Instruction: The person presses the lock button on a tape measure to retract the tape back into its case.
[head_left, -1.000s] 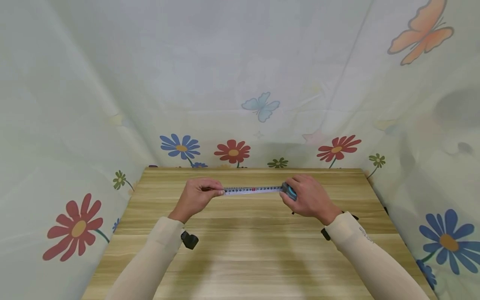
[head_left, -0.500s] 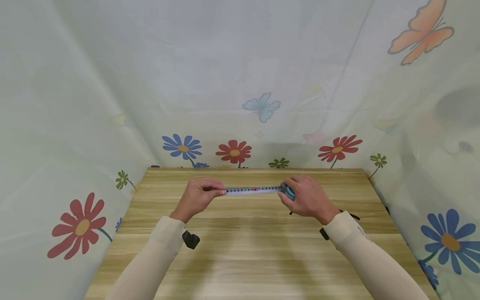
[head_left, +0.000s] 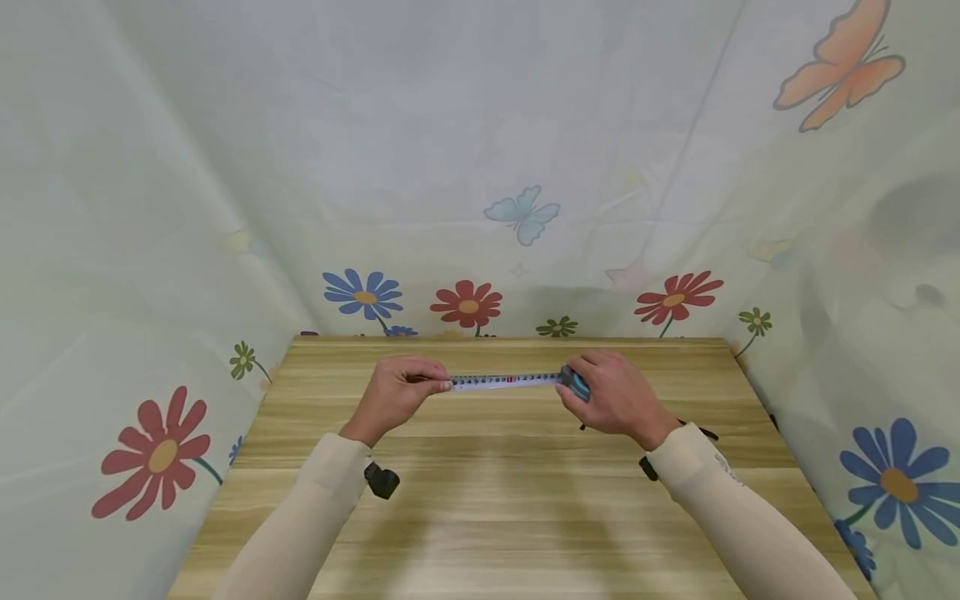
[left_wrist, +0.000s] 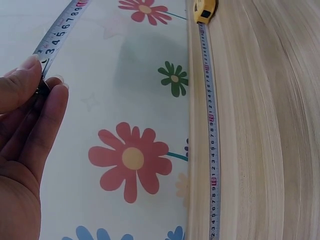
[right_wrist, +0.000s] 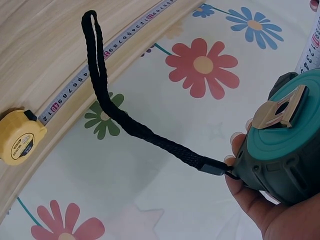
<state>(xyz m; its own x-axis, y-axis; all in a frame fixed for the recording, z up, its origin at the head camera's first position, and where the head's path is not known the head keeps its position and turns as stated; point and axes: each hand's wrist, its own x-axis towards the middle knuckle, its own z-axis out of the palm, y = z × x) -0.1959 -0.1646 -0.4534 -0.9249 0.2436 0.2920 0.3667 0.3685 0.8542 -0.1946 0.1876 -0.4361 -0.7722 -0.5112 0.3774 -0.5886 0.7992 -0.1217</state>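
In the head view my left hand pinches the end of a steel measuring blade between thumb and fingers. The blade runs nearly level to a teal and black tape measure, which my right hand grips round its case. A metal belt clip shows on the teal side in the right wrist view. From the case hangs a black wrist strap. Beyond it, a yellow tape measure lies on the tabletop with its blade drawn out along the table's edge; the head view does not show it.
The wooden table lies under both hands. Pale curtain walls printed with flowers and butterflies stand at the back and both sides. Black camera mounts sit at the wrists, such as the left wrist camera.
The hands have come very slightly closer together, and the stretch of blade between them looks a little shorter than one second ago. Both grips are the same.
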